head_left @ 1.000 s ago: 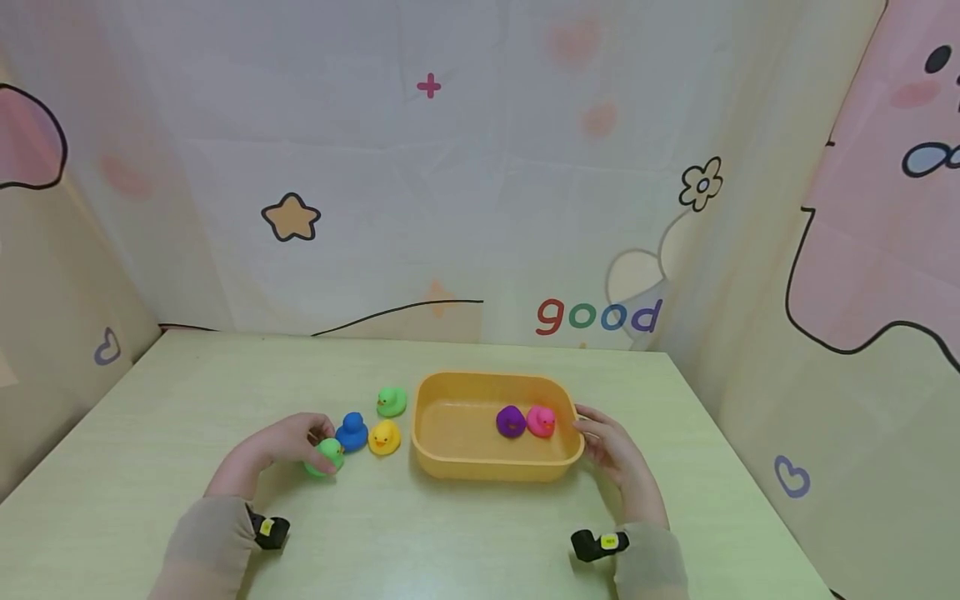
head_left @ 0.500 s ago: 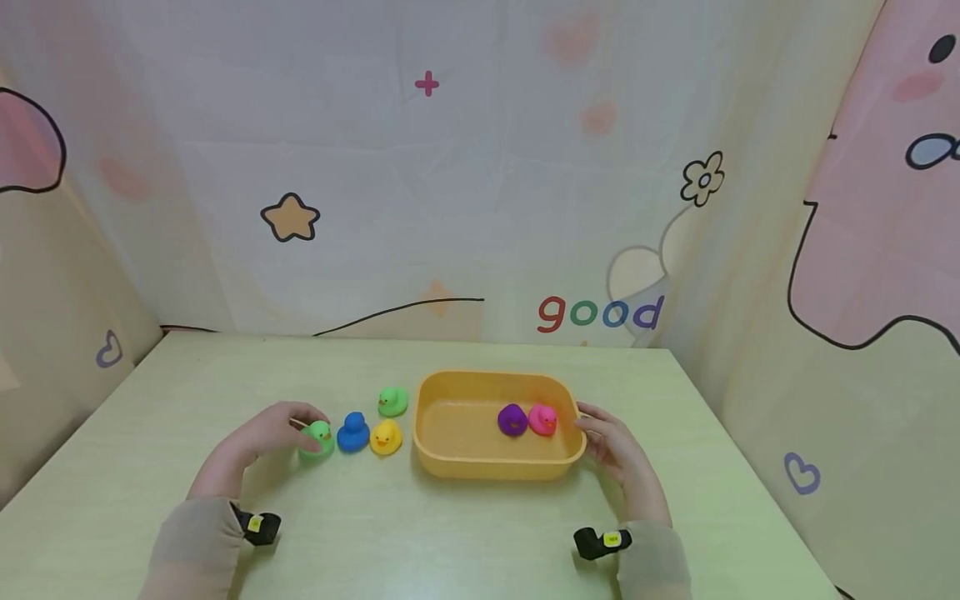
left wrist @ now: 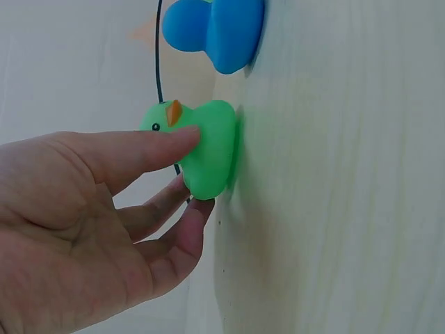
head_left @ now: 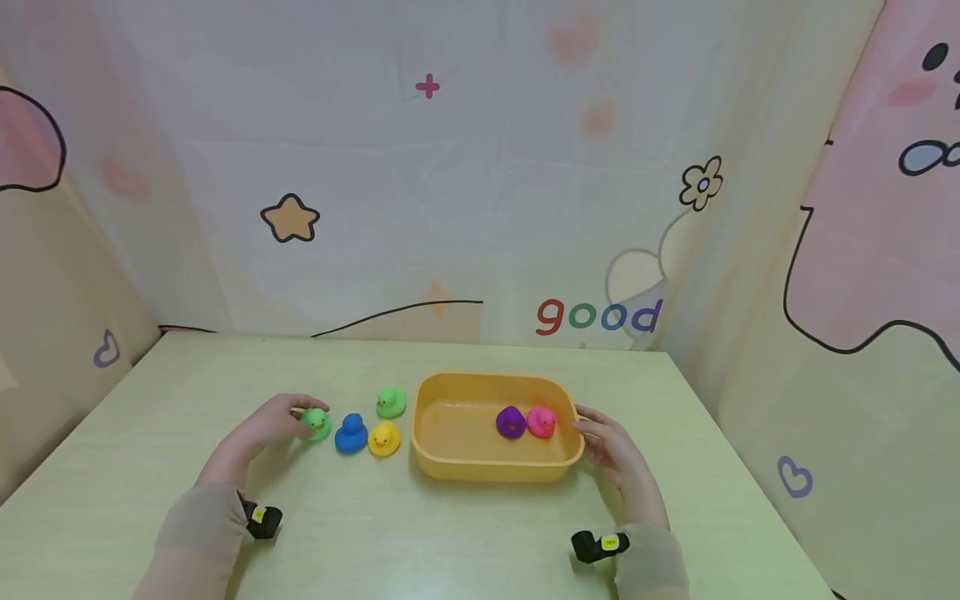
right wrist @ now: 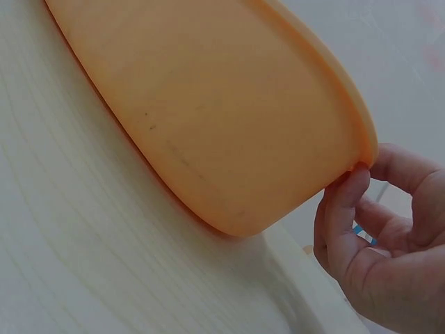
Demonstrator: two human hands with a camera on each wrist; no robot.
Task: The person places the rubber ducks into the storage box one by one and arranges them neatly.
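Light-green rounded rubbery toy duck (head_left: 317, 423) sat at left of worktop (head_left: 435, 537), beak toward near edge, pinched between thumb and fingers of left hand (head_left: 272, 423); base contact unclear. Yellow-orange oblong plastic tray (head_left: 491, 471): long axis ran left-right, right-end rim gripped by right hand (head_left: 615, 450). Only right wrist view showed dark specks (right wrist: 150, 127) on outer wall; only head view showed purple duck (head_left: 511, 422), pink duck (head_left: 540, 422) inside. Outside: second light-green duck (head_left: 392, 405), blue duck (head_left: 351, 436), yellow duck (head_left: 384, 440). Count: six ducks, one tray.
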